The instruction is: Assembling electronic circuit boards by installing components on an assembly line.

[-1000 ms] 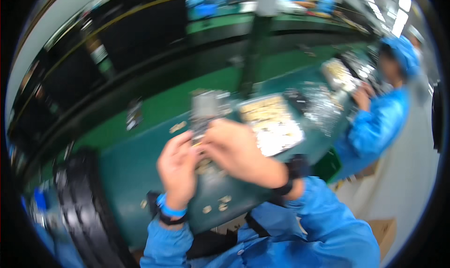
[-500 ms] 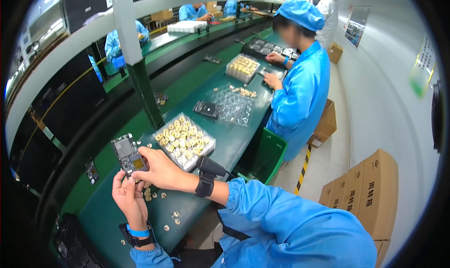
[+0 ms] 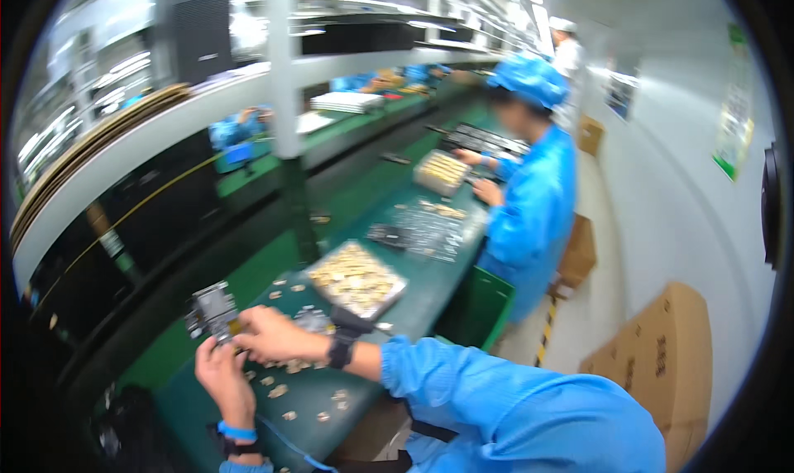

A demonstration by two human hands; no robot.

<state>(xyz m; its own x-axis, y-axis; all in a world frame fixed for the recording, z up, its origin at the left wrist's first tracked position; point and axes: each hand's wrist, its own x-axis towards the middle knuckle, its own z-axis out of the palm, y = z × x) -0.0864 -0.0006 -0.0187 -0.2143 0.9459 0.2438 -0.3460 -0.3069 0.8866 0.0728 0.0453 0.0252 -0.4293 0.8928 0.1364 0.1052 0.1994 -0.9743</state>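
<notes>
A small grey-and-black circuit board (image 3: 217,308) is held up over the left part of the green workbench. My left hand (image 3: 223,382) grips its lower edge from below, fingers closed. My right hand (image 3: 279,334) pinches the right side, near a yellowish patch on it. Below my hands, small cream-coloured pieces (image 3: 278,390) lie scattered on the bench top. Just beyond my right hand stands a clear tray (image 3: 395,289) full of yellowish small parts. Motion blur hides the board's finer detail and the exact fingertip contact.
Ahead on the right, a co-worker (image 3: 529,212) in blue handles parts beside a stacked tray (image 3: 441,172). Clear plastic trays (image 3: 430,235) lie between us. A green bin (image 3: 480,308) stands at the bench edge. A post (image 3: 284,76) rises behind the bench; cartons (image 3: 653,357) stand right.
My view has tilted upward, so bench and trays appear lower and further right. Both hands keep hold of the circuit board, which shows at a slightly different angle.
</notes>
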